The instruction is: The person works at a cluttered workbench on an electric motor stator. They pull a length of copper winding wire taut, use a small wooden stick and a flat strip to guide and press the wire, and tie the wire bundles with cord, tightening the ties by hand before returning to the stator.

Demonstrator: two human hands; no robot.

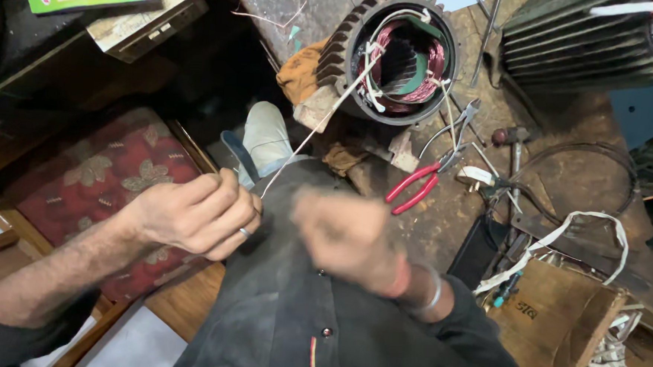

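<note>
A finned motor stator [397, 57] with copper windings stands on the grimy workbench [565, 174] at top centre. A thin white cord [316, 128] runs taut from its windings down to my left hand [194, 214], which is shut on the cord's lower end and wears a ring. My right hand [350, 237] is blurred with motion just right of the left hand, over my dark-clothed lap, a metal bangle on its wrist. Whether it holds anything I cannot tell.
Red-handled pliers [420, 182] lie on the bench below the stator, a hammer [513, 141] to their right. A second finned motor housing [580, 40] sits top right. A cardboard box [557, 322] with white tubing is at bottom right. A red floral cushion [103, 187] lies on the left.
</note>
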